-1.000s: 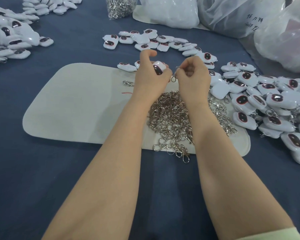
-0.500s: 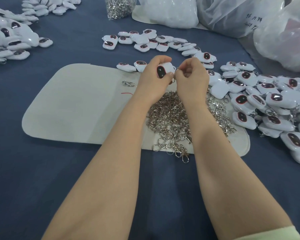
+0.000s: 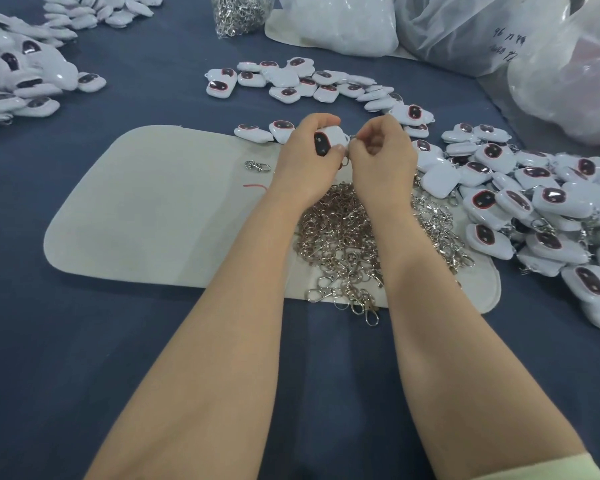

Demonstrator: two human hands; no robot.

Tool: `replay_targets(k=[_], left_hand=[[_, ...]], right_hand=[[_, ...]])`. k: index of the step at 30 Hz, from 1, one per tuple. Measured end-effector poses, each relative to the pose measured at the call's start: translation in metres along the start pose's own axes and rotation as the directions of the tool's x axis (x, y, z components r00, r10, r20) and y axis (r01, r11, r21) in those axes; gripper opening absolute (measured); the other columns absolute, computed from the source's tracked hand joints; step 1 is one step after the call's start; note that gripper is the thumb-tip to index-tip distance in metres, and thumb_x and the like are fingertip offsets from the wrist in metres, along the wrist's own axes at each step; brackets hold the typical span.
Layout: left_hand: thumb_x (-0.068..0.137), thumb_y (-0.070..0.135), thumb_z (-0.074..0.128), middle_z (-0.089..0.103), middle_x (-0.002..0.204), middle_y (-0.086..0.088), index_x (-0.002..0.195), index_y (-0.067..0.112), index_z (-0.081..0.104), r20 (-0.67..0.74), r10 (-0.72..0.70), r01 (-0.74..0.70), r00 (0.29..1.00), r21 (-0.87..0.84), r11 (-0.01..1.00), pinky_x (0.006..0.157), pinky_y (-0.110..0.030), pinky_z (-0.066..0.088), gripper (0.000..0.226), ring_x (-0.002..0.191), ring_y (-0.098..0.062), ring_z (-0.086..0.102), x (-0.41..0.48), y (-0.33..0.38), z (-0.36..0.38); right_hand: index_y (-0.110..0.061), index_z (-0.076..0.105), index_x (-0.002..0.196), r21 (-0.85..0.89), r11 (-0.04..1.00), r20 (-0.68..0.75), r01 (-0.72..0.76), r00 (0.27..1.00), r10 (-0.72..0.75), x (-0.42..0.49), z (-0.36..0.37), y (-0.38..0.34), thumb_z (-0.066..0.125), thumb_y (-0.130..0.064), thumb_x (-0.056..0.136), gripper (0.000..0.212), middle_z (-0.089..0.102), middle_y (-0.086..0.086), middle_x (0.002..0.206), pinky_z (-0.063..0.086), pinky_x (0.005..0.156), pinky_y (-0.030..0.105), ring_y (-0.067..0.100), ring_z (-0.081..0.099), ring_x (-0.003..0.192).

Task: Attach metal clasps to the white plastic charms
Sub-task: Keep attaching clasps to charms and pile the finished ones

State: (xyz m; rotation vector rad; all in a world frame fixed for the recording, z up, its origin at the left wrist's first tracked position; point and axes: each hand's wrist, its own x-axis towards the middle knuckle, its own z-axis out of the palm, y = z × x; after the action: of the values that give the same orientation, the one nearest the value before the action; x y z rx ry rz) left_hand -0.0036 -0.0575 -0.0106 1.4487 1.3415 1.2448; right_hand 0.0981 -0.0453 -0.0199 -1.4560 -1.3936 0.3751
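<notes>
over the blue table [image 3: 84, 341] our left hand [image 3: 305, 168] curled round a charm [image 3: 328, 140] and our right hand [image 3: 381, 161] pinched a clasp [image 3: 352, 136]; we judged bracing the charm steady mattered

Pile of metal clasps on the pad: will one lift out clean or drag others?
Probably drags others: the pile of metal clasps looks tangled, hooks and rings interlocked. It likely slumps and spreads rather than rolls if pushed. The lone clasp lying apart on the white pad should lift clean.
</notes>
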Motion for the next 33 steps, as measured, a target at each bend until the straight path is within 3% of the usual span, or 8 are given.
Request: replay_targets(k=[11,15,19,22,24,27,30,33], left_hand=[[0.088,0.008,0.057,0.06,0.113,0.0,0.122,0.016,0.054,-0.015,0.024,-0.023,1.0,0.031,0.999,0.096,-0.043,0.049,0.035,0.105,-0.025,0.062,0.002,-0.004,0.0],[0.089,0.006,0.056,0.057,0.112,0.002,0.124,0.015,0.054,-0.015,0.051,-0.051,0.999,0.039,0.998,0.097,-0.043,0.047,0.036,0.107,-0.025,0.061,0.003,-0.006,0.001],[0.089,0.005,0.054,0.054,0.108,0.01,0.123,0.015,0.054,-0.031,0.091,-0.088,0.995,0.07,0.994,0.096,-0.029,0.047,0.036,0.103,-0.013,0.057,0.004,-0.007,0.001],[0.089,0.006,0.055,0.053,0.106,0.013,0.122,0.016,0.056,-0.045,0.115,-0.109,0.992,0.12,0.987,0.083,-0.009,0.041,0.035,0.094,-0.006,0.052,0.005,-0.007,-0.002],[0.089,0.007,0.055,0.054,0.104,0.014,0.122,0.016,0.056,-0.054,0.119,-0.112,0.991,0.119,0.987,0.082,-0.01,0.041,0.035,0.094,-0.006,0.052,0.005,-0.005,-0.002],[0.088,0.006,0.054,0.058,0.107,0.007,0.121,0.018,0.055,-0.065,0.057,-0.056,0.996,0.013,0.998,0.088,-0.027,0.05,0.034,0.093,-0.013,0.061,0.004,-0.002,-0.002],[0.091,0.002,0.048,0.063,0.098,-0.007,0.117,0.014,0.055,-0.047,-0.086,0.072,0.995,-0.255,0.964,0.059,-0.018,0.049,0.03,0.06,-0.005,0.06,0.003,0.002,-0.004],[0.092,0.003,0.045,0.063,0.088,-0.006,0.109,0.013,0.056,-0.005,-0.208,0.181,0.978,-0.473,0.863,0.056,-0.017,0.049,0.022,0.059,-0.007,0.059,0.005,0.004,-0.007]], right_hand=[[-0.016,0.054,0.086,-0.008,1.0,0.017,0.019,1.0,-0.018,0.0,0.002,0.001,0.054,-0.003,0.083,0.014,0.052,-0.016,0.071,0.043,0.067,0.015,-0.002,0.049,0.064],[-0.018,0.053,0.085,-0.015,0.999,0.033,0.043,0.999,-0.043,-0.002,0.003,0.0,0.054,-0.002,0.083,0.016,0.056,-0.009,0.075,0.044,0.069,0.019,0.008,0.051,0.069],[-0.014,0.057,0.087,-0.097,0.991,0.056,0.089,0.995,-0.084,-0.003,0.004,0.0,0.053,-0.003,0.083,0.012,0.059,-0.003,0.081,0.038,0.066,0.019,0.013,0.05,0.072],[-0.01,0.059,0.091,-0.152,0.981,0.091,0.121,0.99,-0.108,-0.003,0.005,0.0,0.051,-0.003,0.085,0.012,0.059,0.0,0.083,0.041,0.07,0.026,0.015,0.049,0.074],[-0.008,0.058,0.093,-0.138,0.982,0.084,0.129,0.989,-0.118,-0.004,0.005,-0.001,0.05,-0.002,0.086,0.013,0.058,-0.001,0.085,0.042,0.072,0.028,0.015,0.048,0.075],[-0.009,0.058,0.102,-0.008,0.996,0.058,0.084,0.995,-0.083,-0.005,0.004,-0.003,0.051,-0.003,0.088,0.016,0.059,-0.004,0.089,0.042,0.074,0.015,0.007,0.052,0.077],[-0.013,0.061,0.106,0.033,0.999,0.12,0.022,0.992,-0.026,-0.004,0.003,-0.003,0.055,-0.01,0.091,0.016,0.061,-0.008,0.096,0.038,0.073,0.002,-0.002,0.053,0.082],[-0.018,0.062,0.098,0.073,0.997,0.13,-0.005,0.992,-0.005,-0.003,0.004,-0.005,0.055,-0.012,0.092,0.011,0.062,-0.01,0.092,0.043,0.079,0.008,0.003,0.056,0.087]])
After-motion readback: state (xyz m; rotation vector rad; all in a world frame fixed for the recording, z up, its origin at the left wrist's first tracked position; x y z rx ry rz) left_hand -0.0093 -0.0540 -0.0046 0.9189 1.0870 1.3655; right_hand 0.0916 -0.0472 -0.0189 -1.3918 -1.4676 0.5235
